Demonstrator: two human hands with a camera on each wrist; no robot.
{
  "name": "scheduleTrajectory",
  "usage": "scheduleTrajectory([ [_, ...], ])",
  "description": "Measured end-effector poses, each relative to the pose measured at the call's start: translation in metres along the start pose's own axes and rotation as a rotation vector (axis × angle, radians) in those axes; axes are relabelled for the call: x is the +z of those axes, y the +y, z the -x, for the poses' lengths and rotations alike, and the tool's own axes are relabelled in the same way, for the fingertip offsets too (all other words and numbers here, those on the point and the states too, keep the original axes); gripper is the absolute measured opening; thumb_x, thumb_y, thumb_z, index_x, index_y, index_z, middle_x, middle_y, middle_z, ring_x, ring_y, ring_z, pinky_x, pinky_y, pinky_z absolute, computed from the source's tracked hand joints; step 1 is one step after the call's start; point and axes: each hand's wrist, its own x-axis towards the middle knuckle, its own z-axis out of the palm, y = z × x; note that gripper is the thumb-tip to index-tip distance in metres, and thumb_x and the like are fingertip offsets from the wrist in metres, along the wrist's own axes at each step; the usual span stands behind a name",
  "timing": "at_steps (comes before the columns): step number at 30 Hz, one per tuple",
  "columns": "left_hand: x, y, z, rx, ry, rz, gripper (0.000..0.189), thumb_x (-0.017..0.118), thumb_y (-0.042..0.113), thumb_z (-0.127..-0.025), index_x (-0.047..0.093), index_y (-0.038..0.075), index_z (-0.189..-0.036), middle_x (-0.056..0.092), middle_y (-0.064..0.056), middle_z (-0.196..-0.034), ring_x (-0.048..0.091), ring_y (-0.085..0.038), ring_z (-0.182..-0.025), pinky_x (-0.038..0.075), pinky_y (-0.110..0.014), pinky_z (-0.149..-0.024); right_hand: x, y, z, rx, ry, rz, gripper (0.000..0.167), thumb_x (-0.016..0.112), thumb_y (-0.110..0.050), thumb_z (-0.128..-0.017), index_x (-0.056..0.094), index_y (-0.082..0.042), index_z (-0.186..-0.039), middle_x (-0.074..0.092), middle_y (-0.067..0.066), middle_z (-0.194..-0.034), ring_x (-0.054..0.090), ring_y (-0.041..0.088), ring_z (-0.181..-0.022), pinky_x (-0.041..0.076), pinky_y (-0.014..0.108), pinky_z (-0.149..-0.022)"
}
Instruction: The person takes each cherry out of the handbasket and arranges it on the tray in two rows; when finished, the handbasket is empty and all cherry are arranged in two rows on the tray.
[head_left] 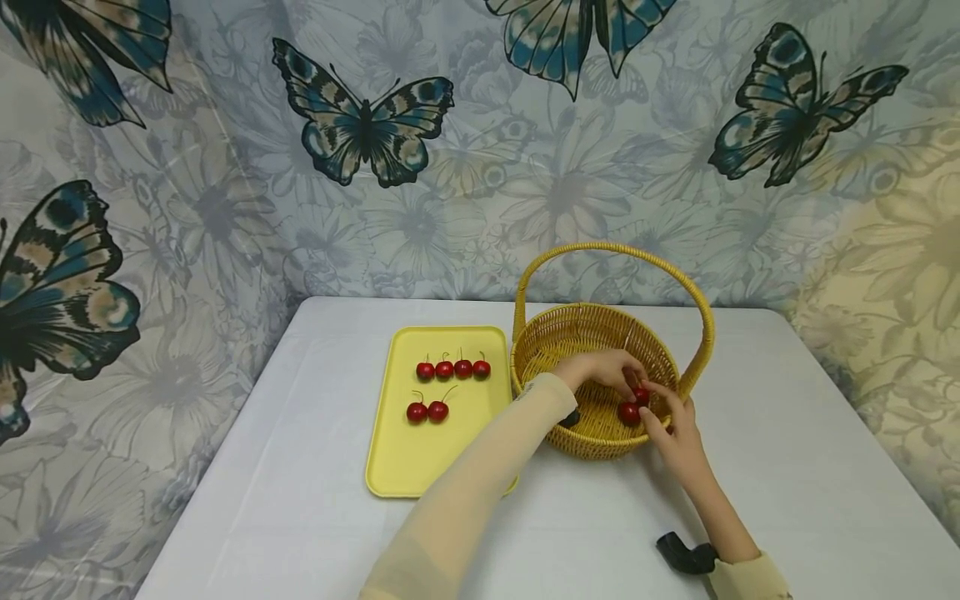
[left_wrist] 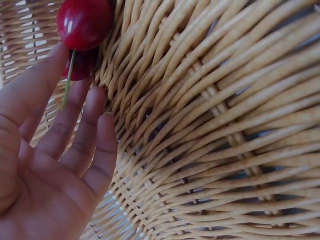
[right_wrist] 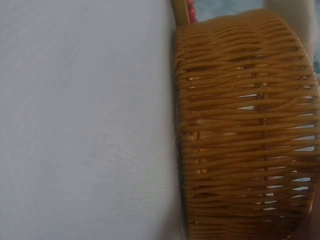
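Note:
My left hand (head_left: 611,371) reaches into the wicker basket (head_left: 592,450). Its thumb and forefinger are at a red cherry (left_wrist: 85,24), whose green stem hangs down in the left wrist view. A second cherry (left_wrist: 82,65) shows partly behind that one, while the other fingers stay loosely bent by the weave. At the basket's right rim, my right hand (head_left: 678,429) has its thumb and forefinger spread around two cherries (head_left: 629,413); I cannot tell whether it grips one. The right wrist view shows the basket's outer side (right_wrist: 245,125), with the fingers mostly hidden.
Left of the basket lies a yellow tray (head_left: 397,458) with a row of several cherries (head_left: 444,369) and, nearer, a pair of cherries (head_left: 427,412). The tall basket handle (head_left: 615,247) arches over the left hand. All stand on a white table (head_left: 285,467).

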Motion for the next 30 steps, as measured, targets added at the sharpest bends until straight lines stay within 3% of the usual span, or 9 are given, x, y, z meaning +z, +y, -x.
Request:
scheduleTrajectory([
  [9,0.006,0.001,-0.007,-0.017,0.011,-0.073,0.029,0.068,0.017,-0.085,0.062,0.014,-0.113,0.062,0.002,-0.109,0.057,-0.004,-0.094,0.044,-0.010,-0.072,-0.001,-0.003,0.002,-0.005,-0.014,-0.032,0.045,0.045,-0.022,-0.097,0.037,-0.006,-0.138,0.008,0.034,-0.144,0.024,0.058,-0.123,0.032,0.076,-0.080],
  [17,0.003,0.000,-0.005,-0.008,0.029,-0.044,0.028,0.067,0.016,-0.085,0.063,0.012,-0.113,0.062,0.000,-0.110,0.056,-0.006,-0.096,0.044,-0.010,-0.073,0.001,0.000,0.003,-0.004,-0.001,-0.013,0.044,0.046,-0.024,-0.097,0.039,-0.008,-0.137,0.013,0.034,-0.141,0.030,0.051,-0.117,0.040,0.058,-0.073],
  [22,0.002,-0.001,-0.003,-0.015,0.045,-0.022,0.027,0.067,0.016,-0.085,0.064,0.013,-0.112,0.062,0.001,-0.109,0.056,-0.006,-0.095,0.044,-0.011,-0.072,0.001,0.000,0.003,0.003,-0.004,-0.016,0.044,0.046,-0.025,-0.097,0.039,-0.008,-0.137,0.012,0.034,-0.142,0.028,0.053,-0.120,0.038,0.066,-0.076],
  [30,-0.008,0.004,0.003,0.014,0.053,-0.030,0.026,0.068,0.016,-0.085,0.065,0.013,-0.110,0.063,0.001,-0.105,0.057,-0.005,-0.091,0.045,-0.012,-0.072,0.000,0.001,0.003,-0.002,0.003,-0.006,0.044,0.046,-0.025,-0.097,0.039,-0.008,-0.137,0.015,0.035,-0.140,0.032,0.050,-0.115,0.040,0.059,-0.074],
])
